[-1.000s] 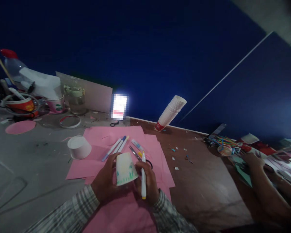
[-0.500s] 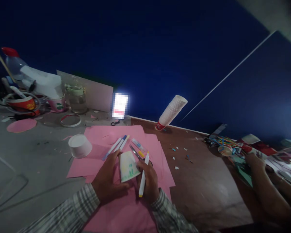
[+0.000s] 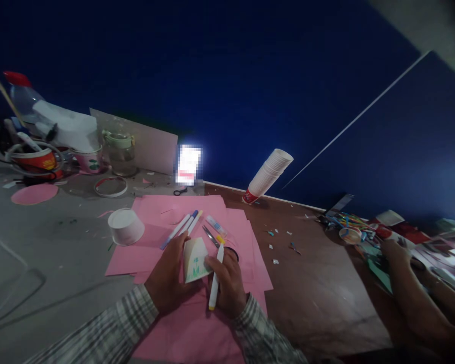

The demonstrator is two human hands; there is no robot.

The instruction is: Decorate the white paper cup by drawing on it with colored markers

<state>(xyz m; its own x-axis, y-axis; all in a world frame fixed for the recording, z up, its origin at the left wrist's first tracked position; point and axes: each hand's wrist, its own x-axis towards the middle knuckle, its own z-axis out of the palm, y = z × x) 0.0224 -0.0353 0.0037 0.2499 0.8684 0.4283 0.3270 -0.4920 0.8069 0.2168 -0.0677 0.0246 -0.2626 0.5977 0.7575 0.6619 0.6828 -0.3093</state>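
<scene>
A paper cup [image 3: 195,263] with green grass and a plant drawn on its side is held tilted over the pink paper [image 3: 197,326]. My left hand [image 3: 169,275] wraps round its left side, while fingertips of my right hand [image 3: 229,283] touch its right edge. A white marker [image 3: 216,278] with yellow ends lies in my right hand's grip. Just beyond the hands are open scissors [image 3: 211,236], partly hidden by my right hand, a yellow marker cap [image 3: 220,239] and several markers [image 3: 182,228].
A white tub [image 3: 125,227] sits at the paper's left edge. A leaning stack of paper cups [image 3: 268,176] stands by the blue wall. Behind left are a glass jar [image 3: 119,154] and a tape ring [image 3: 110,187]. At right, another person's arm [image 3: 413,283] reaches among craft items.
The cup has turned slightly and shifted a little left. My right hand and the marker have moved left, closer to the cup.
</scene>
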